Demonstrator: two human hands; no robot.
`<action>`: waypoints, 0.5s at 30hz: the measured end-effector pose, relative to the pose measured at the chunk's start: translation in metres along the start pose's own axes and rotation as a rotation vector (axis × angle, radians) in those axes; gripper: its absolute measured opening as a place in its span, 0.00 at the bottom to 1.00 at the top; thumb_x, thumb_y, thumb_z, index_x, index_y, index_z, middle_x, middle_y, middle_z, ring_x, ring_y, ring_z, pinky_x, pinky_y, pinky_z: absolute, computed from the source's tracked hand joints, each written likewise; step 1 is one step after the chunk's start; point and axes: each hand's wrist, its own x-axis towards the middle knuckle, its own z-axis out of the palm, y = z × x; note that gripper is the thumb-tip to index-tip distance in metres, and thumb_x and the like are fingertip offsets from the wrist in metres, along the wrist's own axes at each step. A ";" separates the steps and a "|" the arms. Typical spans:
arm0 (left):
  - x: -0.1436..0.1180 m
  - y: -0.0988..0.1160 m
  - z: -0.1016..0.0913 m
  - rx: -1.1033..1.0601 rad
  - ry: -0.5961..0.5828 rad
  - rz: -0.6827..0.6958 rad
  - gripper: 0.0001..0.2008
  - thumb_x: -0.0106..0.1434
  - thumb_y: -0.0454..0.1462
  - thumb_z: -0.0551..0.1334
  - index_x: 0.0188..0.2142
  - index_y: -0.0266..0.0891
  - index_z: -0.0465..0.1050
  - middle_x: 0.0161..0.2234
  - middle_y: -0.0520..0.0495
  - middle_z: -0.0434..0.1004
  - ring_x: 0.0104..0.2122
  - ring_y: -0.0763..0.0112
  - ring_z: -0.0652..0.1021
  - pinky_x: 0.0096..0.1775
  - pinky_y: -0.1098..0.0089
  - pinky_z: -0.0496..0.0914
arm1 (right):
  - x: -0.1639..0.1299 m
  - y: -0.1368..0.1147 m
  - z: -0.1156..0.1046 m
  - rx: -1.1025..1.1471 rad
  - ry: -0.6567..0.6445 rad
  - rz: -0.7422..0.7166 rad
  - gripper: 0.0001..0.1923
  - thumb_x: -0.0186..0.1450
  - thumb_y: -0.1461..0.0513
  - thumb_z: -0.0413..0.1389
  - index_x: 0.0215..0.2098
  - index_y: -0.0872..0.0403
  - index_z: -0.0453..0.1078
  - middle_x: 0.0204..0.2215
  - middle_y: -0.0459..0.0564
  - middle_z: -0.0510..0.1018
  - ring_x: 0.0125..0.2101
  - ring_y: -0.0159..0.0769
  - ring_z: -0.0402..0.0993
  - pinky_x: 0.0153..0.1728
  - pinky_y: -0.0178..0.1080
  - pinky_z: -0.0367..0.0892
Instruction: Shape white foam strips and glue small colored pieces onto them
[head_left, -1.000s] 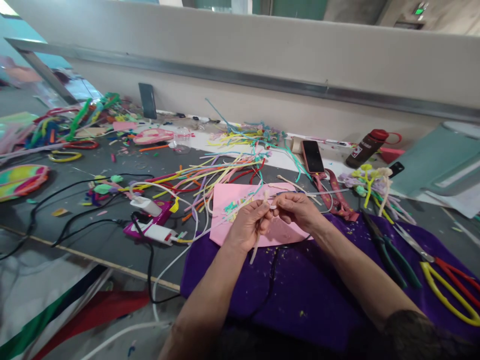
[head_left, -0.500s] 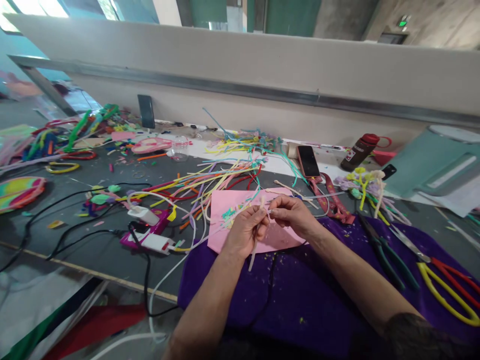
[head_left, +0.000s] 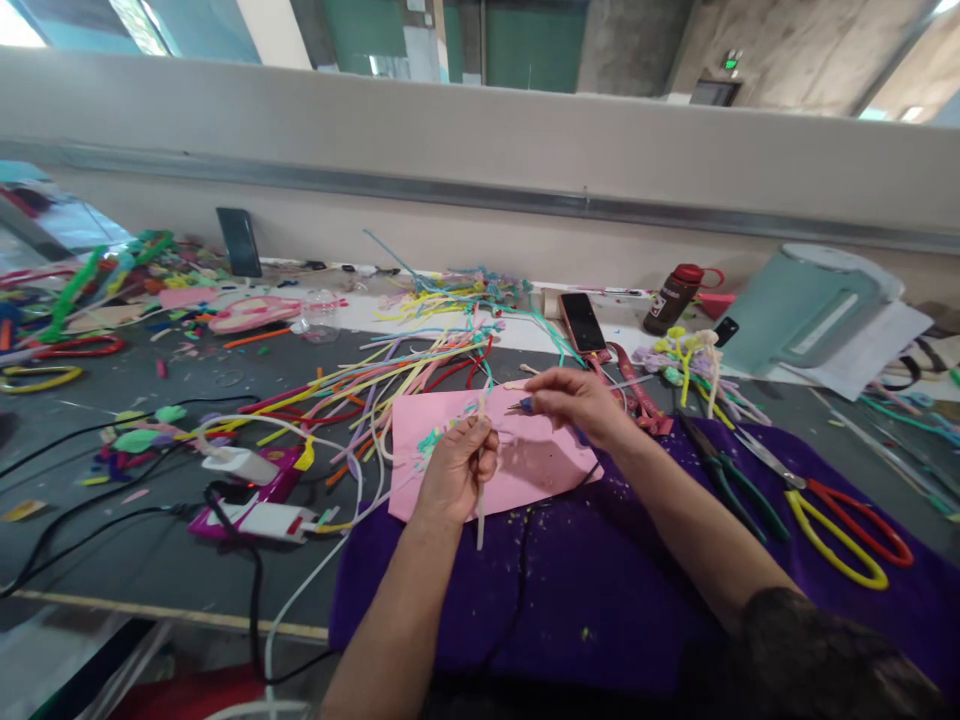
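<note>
Grey worktop (head_left: 150, 560) at centre frame: left hand (head_left: 454, 470) closed around a pale stick (head_left: 480, 480), held upright over pink paper (head_left: 525, 460). Right hand (head_left: 574, 400) pinches a small blue-tipped piece (head_left: 525, 405) just upper right of the stick's top; advise steadying the stick and aligning the piece before pressing.

craft wkshp | pipe cleaners (head_left: 420, 365) strewn, scissors (head_left: 832, 505), pliers (head_left: 731, 475), concrete walls

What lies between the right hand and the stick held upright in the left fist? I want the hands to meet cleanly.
Nothing visible does. The right hand hovers over the pink sheet, just right of the pale stick gripped by the left hand; only a gap separates them.
</note>
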 end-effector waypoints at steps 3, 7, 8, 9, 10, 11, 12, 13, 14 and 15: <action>0.001 0.001 -0.001 -0.003 -0.004 -0.001 0.13 0.49 0.38 0.67 0.23 0.34 0.63 0.19 0.55 0.68 0.11 0.88 0.61 0.12 0.83 0.51 | 0.000 -0.006 -0.029 -0.291 0.187 -0.059 0.11 0.59 0.57 0.53 0.35 0.55 0.70 0.23 0.43 0.72 0.17 0.24 0.61 0.18 0.29 0.56; 0.001 0.000 -0.001 0.022 -0.027 0.001 0.12 0.49 0.38 0.66 0.23 0.33 0.65 0.19 0.55 0.68 0.11 0.87 0.61 0.12 0.82 0.51 | -0.007 0.003 -0.054 -1.029 0.180 0.057 0.10 0.60 0.58 0.50 0.33 0.53 0.72 0.28 0.46 0.75 0.28 0.31 0.69 0.28 0.32 0.59; 0.001 0.000 -0.001 0.027 -0.034 0.005 0.12 0.49 0.38 0.66 0.23 0.33 0.65 0.19 0.55 0.68 0.12 0.87 0.61 0.12 0.82 0.51 | -0.009 0.007 -0.057 -1.128 0.168 0.105 0.09 0.59 0.58 0.51 0.32 0.52 0.72 0.28 0.46 0.76 0.30 0.33 0.70 0.29 0.32 0.59; 0.001 -0.001 -0.001 0.029 -0.038 0.010 0.11 0.49 0.38 0.66 0.23 0.33 0.65 0.19 0.55 0.68 0.12 0.87 0.61 0.12 0.82 0.51 | -0.011 0.012 -0.058 -1.180 0.163 0.149 0.09 0.58 0.57 0.52 0.32 0.52 0.72 0.28 0.47 0.76 0.31 0.35 0.71 0.30 0.33 0.58; 0.001 -0.001 -0.001 0.031 -0.041 0.014 0.11 0.49 0.38 0.66 0.23 0.33 0.65 0.19 0.55 0.68 0.12 0.87 0.61 0.12 0.82 0.51 | -0.013 0.018 -0.059 -1.193 0.162 0.185 0.10 0.57 0.56 0.53 0.30 0.52 0.73 0.27 0.48 0.76 0.32 0.37 0.71 0.29 0.34 0.58; 0.001 -0.001 -0.001 0.032 -0.043 0.018 0.11 0.49 0.38 0.66 0.23 0.33 0.66 0.19 0.55 0.68 0.12 0.87 0.61 0.12 0.82 0.51 | -0.014 0.023 -0.058 -1.189 0.164 0.215 0.12 0.55 0.54 0.54 0.29 0.53 0.73 0.27 0.50 0.76 0.31 0.39 0.71 0.29 0.34 0.58; 0.001 -0.001 -0.001 0.034 -0.044 0.021 0.11 0.49 0.38 0.66 0.23 0.33 0.66 0.19 0.55 0.68 0.12 0.87 0.61 0.13 0.82 0.51 | -0.015 0.028 -0.057 -1.188 0.164 0.244 0.14 0.54 0.52 0.55 0.27 0.53 0.72 0.26 0.51 0.76 0.31 0.40 0.71 0.29 0.35 0.58; 0.001 -0.001 -0.001 0.036 -0.044 0.023 0.11 0.49 0.38 0.66 0.23 0.33 0.66 0.19 0.55 0.67 0.12 0.87 0.61 0.13 0.82 0.51 | -0.015 0.033 -0.056 -1.180 0.166 0.272 0.16 0.52 0.50 0.56 0.24 0.54 0.72 0.25 0.52 0.76 0.31 0.41 0.71 0.29 0.35 0.58; 0.001 -0.001 -0.001 0.040 -0.045 0.023 0.12 0.48 0.38 0.66 0.23 0.33 0.66 0.19 0.55 0.67 0.12 0.87 0.61 0.13 0.82 0.51 | -0.014 0.037 -0.055 -1.163 0.169 0.295 0.17 0.50 0.49 0.57 0.22 0.54 0.71 0.25 0.52 0.75 0.31 0.42 0.71 0.28 0.36 0.58; 0.001 -0.001 -0.001 0.046 -0.044 0.023 0.12 0.48 0.38 0.66 0.23 0.33 0.66 0.19 0.55 0.67 0.12 0.87 0.61 0.13 0.82 0.51 | -0.013 0.041 -0.054 -1.137 0.171 0.312 0.17 0.48 0.49 0.58 0.21 0.55 0.70 0.24 0.52 0.75 0.31 0.42 0.71 0.28 0.35 0.58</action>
